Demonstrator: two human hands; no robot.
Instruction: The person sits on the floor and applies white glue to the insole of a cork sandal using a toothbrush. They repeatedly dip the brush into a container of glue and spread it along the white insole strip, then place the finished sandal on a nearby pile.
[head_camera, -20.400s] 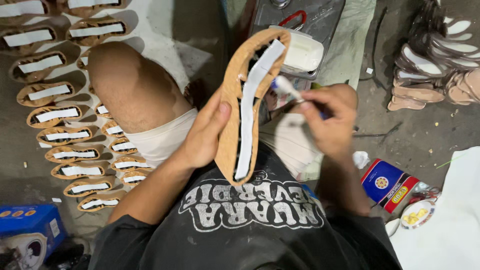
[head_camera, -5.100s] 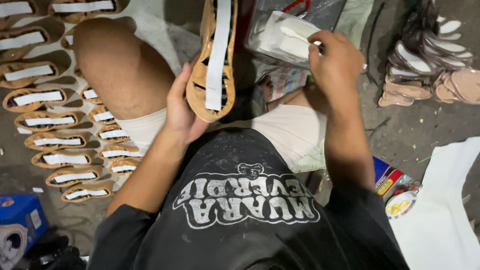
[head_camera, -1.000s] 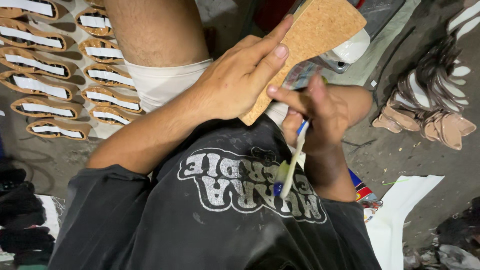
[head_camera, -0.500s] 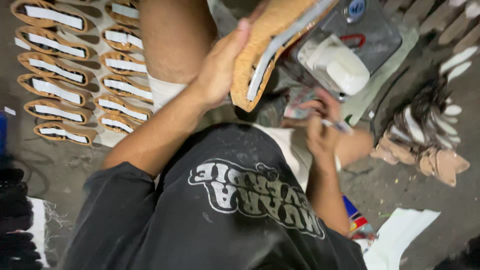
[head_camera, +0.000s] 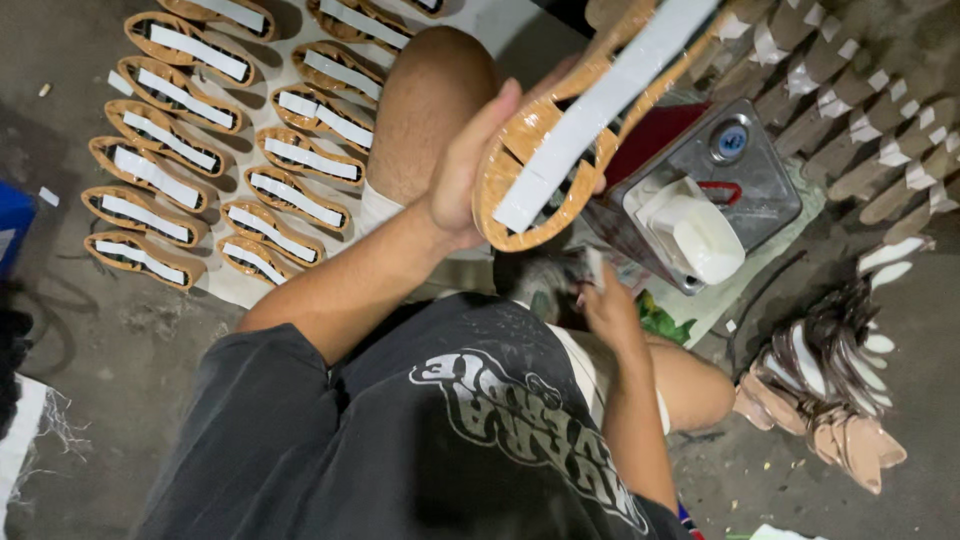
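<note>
Rows of taped soles (head_camera: 190, 150) lie on the floor at left, a metal tin (head_camera: 720, 190) sits just right. The left hand (head_camera: 470, 175) grips a tan sole (head_camera: 580, 120) raised above the knee, its long axis slanting toward upper right. The right hand (head_camera: 610, 310) seems closed on a small tool, blurred.

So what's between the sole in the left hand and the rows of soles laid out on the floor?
The person's bare knee, in the head view; the left hand grips the sole beside it.

soles (head_camera: 190, 150) crowd left, tin (head_camera: 730, 190) right
</note>
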